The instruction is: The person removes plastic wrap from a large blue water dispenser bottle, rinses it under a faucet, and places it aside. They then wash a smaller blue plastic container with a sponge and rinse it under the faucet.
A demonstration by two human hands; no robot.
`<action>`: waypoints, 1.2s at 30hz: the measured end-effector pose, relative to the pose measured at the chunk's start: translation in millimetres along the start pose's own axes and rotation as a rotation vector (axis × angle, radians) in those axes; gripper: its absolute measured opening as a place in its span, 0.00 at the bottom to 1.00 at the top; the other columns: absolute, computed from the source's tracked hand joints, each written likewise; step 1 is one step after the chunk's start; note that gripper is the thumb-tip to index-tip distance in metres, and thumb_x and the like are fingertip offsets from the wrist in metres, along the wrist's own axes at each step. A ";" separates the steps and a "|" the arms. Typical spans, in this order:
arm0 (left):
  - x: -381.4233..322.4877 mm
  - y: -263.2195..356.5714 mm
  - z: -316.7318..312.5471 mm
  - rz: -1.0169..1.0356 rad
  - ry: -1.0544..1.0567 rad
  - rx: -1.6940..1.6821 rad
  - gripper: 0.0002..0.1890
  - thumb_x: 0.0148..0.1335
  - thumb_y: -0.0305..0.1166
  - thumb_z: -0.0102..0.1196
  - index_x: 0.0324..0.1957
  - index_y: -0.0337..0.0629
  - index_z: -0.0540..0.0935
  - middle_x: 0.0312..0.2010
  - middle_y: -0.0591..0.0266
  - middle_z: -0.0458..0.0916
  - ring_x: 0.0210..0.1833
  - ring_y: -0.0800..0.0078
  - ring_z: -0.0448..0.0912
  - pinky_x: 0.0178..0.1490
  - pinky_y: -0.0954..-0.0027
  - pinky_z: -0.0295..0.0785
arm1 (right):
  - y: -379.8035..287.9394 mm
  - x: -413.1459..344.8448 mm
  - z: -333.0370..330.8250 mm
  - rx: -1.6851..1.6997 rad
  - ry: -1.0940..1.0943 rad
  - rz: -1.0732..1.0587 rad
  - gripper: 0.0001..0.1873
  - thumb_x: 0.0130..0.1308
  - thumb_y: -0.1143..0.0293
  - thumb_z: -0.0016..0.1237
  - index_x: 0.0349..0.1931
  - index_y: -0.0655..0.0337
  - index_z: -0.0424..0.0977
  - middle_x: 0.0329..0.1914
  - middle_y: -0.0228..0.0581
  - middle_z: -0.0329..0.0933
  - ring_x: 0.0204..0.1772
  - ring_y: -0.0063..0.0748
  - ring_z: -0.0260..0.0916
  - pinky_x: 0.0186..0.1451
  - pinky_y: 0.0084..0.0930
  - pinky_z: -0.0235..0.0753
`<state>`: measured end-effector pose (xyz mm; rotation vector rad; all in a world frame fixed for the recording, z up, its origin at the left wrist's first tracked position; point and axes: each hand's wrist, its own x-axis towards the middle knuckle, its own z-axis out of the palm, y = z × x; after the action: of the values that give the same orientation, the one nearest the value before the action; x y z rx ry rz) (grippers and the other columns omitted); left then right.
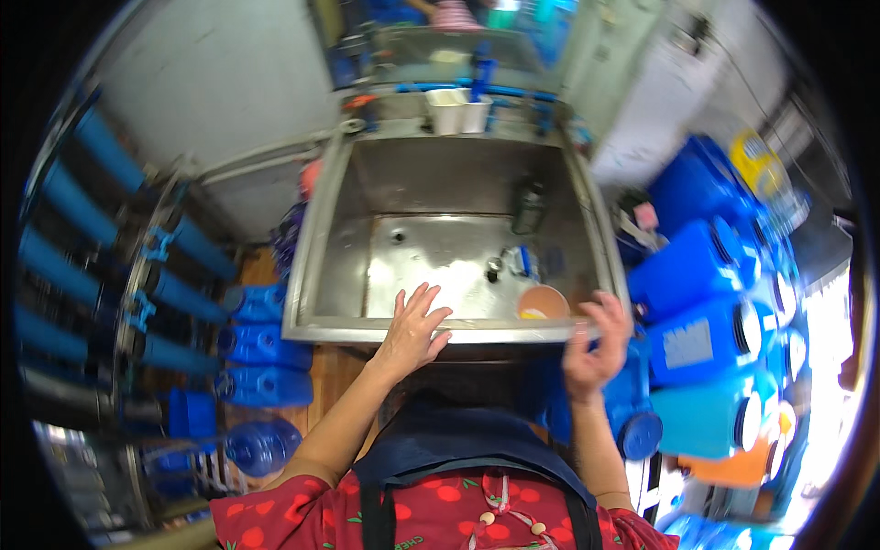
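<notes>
A deep stainless steel sink (440,333) lies before me. My left hand (416,328), palm down with spread fingers, is over its front rim and holds nothing. Raised at the front right corner, my right hand (597,347) is empty, its fingers apart and slightly curled. Just left of that hand, inside the sink, is a round orange-brown container (543,301) with something yellow in it. Behind it lie a blue-and-white item (524,261) and a small dark object (493,269), both too blurred to name. A dark green bottle (528,210) stands near the right wall.
White cups (447,113), one holding something blue, stand on the back ledge. Blue and teal plastic jerrycans (701,344) crowd the right side. More blue jerrycans (265,385) and a large water bottle (263,447) are on the left floor, beside a rack of blue tubes (75,206).
</notes>
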<state>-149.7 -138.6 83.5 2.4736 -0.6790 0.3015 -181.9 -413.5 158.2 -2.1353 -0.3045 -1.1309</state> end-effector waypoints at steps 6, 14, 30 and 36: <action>-60.1 -94.9 -64.9 -0.295 0.261 0.092 0.18 0.52 0.31 0.64 0.46 0.42 0.80 0.58 0.45 0.71 0.66 0.47 0.64 0.68 0.40 0.52 | -94.7 -20.6 178.7 0.446 -0.746 -0.320 0.13 0.50 0.80 0.57 0.38 0.61 0.76 0.54 0.50 0.69 0.58 0.54 0.67 0.58 0.42 0.71; -158.9 -228.0 -84.2 -0.938 0.980 -0.111 0.09 0.56 0.26 0.59 0.40 0.40 0.83 0.43 0.56 0.83 0.44 0.65 0.82 0.49 0.68 0.74 | -188.4 -50.0 339.3 0.756 -1.009 -0.504 0.11 0.50 0.79 0.58 0.36 0.64 0.76 0.51 0.51 0.71 0.57 0.53 0.70 0.56 0.41 0.74; -179.6 -472.5 143.9 -1.764 0.547 -1.205 0.19 0.54 0.39 0.63 0.44 0.40 0.81 0.39 0.55 0.80 0.42 0.66 0.76 0.48 0.61 0.70 | -192.6 -3.3 504.7 0.173 -1.208 -0.409 0.12 0.52 0.66 0.60 0.35 0.60 0.79 0.44 0.40 0.79 0.52 0.45 0.74 0.52 0.37 0.75; -152.3 -527.3 186.5 -1.876 0.668 -1.528 0.23 0.55 0.40 0.61 0.51 0.41 0.76 0.48 0.53 0.76 0.51 0.63 0.71 0.52 0.55 0.65 | -193.0 1.5 509.1 0.133 -1.250 -0.348 0.14 0.50 0.66 0.61 0.37 0.60 0.79 0.42 0.38 0.80 0.50 0.43 0.75 0.50 0.36 0.77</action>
<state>11.7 197.4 -360.5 0.6041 1.2625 -0.1615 47.3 69.6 55.4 -2.4404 -1.2797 0.2342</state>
